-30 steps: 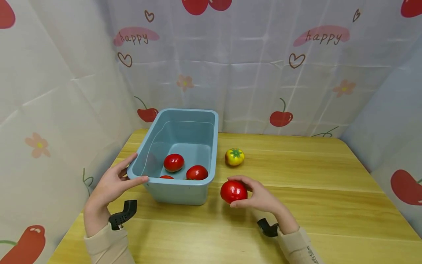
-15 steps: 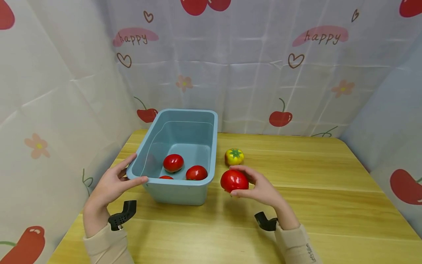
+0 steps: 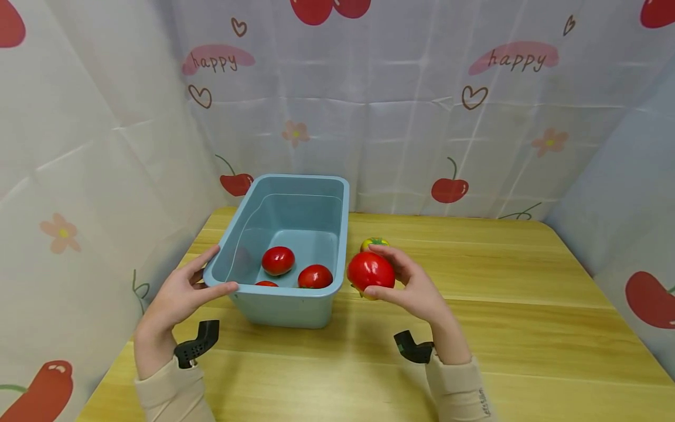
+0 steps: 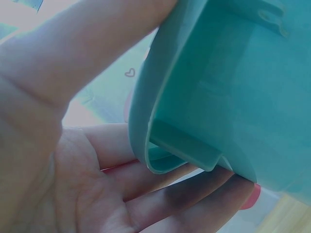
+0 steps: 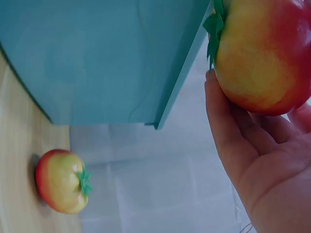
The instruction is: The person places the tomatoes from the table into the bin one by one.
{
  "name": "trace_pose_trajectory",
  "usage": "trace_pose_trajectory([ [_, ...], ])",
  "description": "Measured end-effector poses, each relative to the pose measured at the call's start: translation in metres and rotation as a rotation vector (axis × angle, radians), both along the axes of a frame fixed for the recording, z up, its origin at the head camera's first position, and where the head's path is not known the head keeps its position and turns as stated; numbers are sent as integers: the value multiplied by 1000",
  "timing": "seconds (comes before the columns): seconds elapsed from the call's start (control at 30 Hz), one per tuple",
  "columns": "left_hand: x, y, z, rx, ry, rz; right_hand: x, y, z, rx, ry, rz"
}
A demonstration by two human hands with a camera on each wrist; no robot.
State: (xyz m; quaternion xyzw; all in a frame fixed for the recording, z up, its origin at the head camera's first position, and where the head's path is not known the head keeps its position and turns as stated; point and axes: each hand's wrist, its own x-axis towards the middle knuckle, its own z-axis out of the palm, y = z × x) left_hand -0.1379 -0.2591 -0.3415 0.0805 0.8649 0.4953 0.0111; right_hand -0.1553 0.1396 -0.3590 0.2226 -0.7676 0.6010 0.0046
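A shiny red tomato point(image 3: 371, 272), with yellow patches and green leaves in the right wrist view, is held up off the table by my right hand point(image 3: 416, 287). Thumb and fingers hold it just right of the blue plastic bin point(image 3: 287, 291). My left hand point(image 3: 174, 296) grips the bin's near left corner, its thumb along the rim and its other fingers against the outer side. Inside the bin lie three red tomatoes, one point(image 3: 278, 261) toward the middle, another point(image 3: 315, 276) near the right wall, and a third point(image 3: 266, 283) mostly hidden by the front rim.
A yellow and red tomato point(image 5: 62, 181) with a green top sits on the wooden table point(image 3: 506, 305), right of the bin; in the head view the held tomato and right hand partly cover it. Patterned white curtains point(image 3: 390, 117) stand behind and at both sides.
My right hand has raised the tomato and carried it slightly forward, now overlapping the yellow tomato in the head view. The left hand and bin stay put.
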Motion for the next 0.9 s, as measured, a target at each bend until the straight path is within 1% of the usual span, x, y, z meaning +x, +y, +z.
trace_pose_trajectory([
  [0.33,-1,-1,-2,-12,-1,10,-6,-25,4,-137,38,-43],
  [0.57,-1,-1,-1,16,-3,-3,-7,-48,4,-232,80,-50],
  [0.7,0,-1,-1,18,-1,-2,-6,-62,4,-254,97,-45],
  [0.9,-1,-1,-2,14,4,-1,-3,-74,1,-242,100,-63],
])
